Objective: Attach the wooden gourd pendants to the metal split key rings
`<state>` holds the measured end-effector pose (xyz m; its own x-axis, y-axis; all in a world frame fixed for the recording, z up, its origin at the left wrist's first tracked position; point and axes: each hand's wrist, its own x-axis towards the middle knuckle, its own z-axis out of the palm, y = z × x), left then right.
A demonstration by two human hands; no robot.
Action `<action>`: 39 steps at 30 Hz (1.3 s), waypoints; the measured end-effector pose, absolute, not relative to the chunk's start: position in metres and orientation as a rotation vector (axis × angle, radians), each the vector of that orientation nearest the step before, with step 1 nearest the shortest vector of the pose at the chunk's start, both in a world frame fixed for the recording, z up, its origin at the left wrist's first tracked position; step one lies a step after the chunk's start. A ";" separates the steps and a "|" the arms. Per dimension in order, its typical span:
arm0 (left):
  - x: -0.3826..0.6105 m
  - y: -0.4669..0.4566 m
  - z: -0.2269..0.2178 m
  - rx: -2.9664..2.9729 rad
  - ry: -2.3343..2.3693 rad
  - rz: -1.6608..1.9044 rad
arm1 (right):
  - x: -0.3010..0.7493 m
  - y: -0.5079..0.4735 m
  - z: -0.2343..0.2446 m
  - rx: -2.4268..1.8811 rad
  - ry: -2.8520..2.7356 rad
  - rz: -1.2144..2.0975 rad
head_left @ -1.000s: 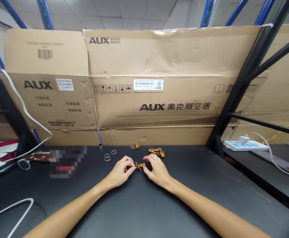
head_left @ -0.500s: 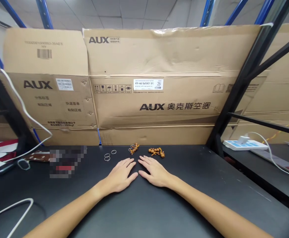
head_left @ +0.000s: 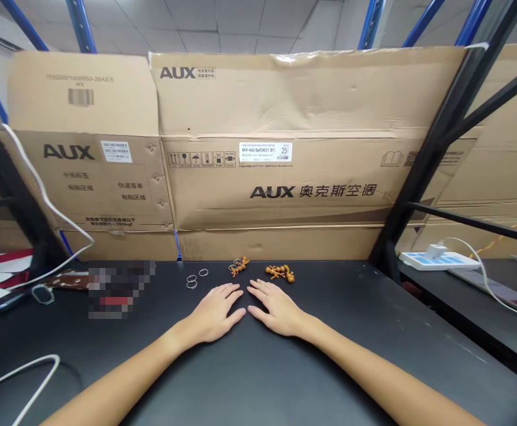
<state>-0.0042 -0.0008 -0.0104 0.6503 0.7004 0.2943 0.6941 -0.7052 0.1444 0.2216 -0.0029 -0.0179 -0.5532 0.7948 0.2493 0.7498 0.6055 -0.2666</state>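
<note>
My left hand (head_left: pixel 217 312) lies flat on the black tabletop (head_left: pixel 241 378), its fingers stretched out and nothing in it. Beside it my right hand (head_left: pixel 278 309) rests palm down in the same way, thumb towards the other thumb, the two hands apart. Just beyond the right fingertips is a cluster of brown beaded pendants with orange cords (head_left: pixel 280 273). Beyond the left fingertips sits a smaller brown beaded pendant (head_left: pixel 239 267), with a metal ring at its left side. Several loose metal split rings (head_left: pixel 191 281) lie farther left, touching neither hand.
Cardboard panels (head_left: pixel 267 207) stand along the back edge. At the left are a pixelated dark item (head_left: pixel 119 293), a brown patterned item (head_left: pixel 70 280), and white cables (head_left: pixel 41 361). A black rack post (head_left: pixel 418 177) and a white power strip (head_left: pixel 438 260) are at the right.
</note>
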 end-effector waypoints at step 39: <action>-0.011 0.012 -0.007 2.814 0.998 0.776 | 0.236 0.019 -0.028 -1.073 -2.233 0.114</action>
<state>-0.0114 0.0122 -0.0070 0.6646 0.6039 0.4400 0.5754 -0.7893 0.2142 0.2364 0.0187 -0.0279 -0.4544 0.7250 0.5176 0.6684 0.6616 -0.3398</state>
